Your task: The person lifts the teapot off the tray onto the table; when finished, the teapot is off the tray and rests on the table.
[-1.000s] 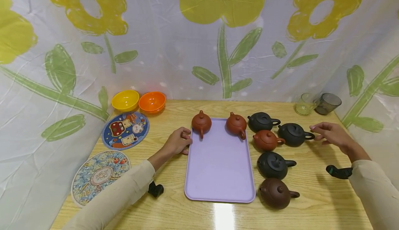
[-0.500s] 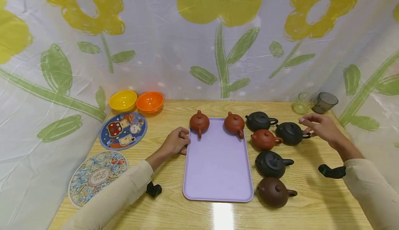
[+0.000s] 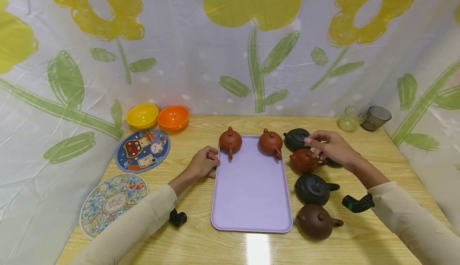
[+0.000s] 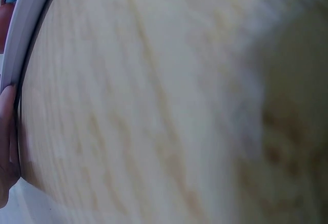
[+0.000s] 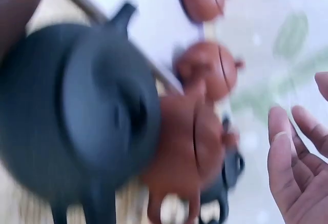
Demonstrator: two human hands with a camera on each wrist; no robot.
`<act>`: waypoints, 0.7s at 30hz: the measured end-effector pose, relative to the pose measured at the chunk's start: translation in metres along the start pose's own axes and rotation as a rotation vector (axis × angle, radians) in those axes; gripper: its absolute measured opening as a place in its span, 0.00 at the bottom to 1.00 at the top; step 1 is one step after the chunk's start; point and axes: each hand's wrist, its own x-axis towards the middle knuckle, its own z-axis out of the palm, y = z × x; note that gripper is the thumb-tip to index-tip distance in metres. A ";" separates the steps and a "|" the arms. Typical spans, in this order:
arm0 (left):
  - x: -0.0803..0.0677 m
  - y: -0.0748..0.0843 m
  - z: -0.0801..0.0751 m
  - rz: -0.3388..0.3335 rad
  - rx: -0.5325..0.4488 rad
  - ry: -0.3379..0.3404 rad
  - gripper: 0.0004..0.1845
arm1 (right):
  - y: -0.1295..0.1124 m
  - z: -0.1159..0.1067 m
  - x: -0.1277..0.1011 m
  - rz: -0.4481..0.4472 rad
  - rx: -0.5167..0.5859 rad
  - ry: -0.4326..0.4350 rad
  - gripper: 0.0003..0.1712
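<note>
A lilac tray (image 3: 251,193) lies on the table, its left rim gripped by my left hand (image 3: 203,161). Two reddish-brown teapots stand at its back corners, one left (image 3: 230,141) and one right (image 3: 270,142). Over the teapots beside the tray hovers my right hand (image 3: 332,147), fingers loosely bent and holding nothing. Its fingertips overlap a black teapot (image 3: 295,139) at the back, next to a third reddish teapot (image 3: 303,161). Another black teapot (image 3: 336,163) is mostly hidden under this hand. Nearer stand a black teapot (image 3: 312,189) and a dark brown teapot (image 3: 315,221).
A yellow bowl (image 3: 142,116) and an orange bowl (image 3: 173,118) stand at the back left. Below them lie a blue cartoon mat (image 3: 123,159) and a floral mat (image 3: 97,193). A greenish glass (image 3: 347,121) and a grey glass (image 3: 375,119) occupy the back right corner.
My right hand has moved left, from the handle of the right-hand black teapot to above the rear black and reddish teapots. My left hand stays at the tray rim.
</note>
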 end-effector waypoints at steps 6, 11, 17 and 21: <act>0.001 0.000 0.000 -0.011 0.004 0.002 0.20 | -0.031 0.038 0.011 0.012 0.031 -0.082 0.26; 0.001 0.000 0.001 -0.005 -0.007 0.007 0.20 | -0.045 0.063 0.024 -0.003 0.050 -0.137 0.25; -0.001 0.000 0.001 0.016 -0.028 -0.004 0.20 | -0.055 0.086 0.035 0.017 0.074 -0.193 0.23; -0.002 0.002 0.000 0.022 -0.040 -0.009 0.19 | -0.062 0.098 0.041 0.029 0.088 -0.212 0.19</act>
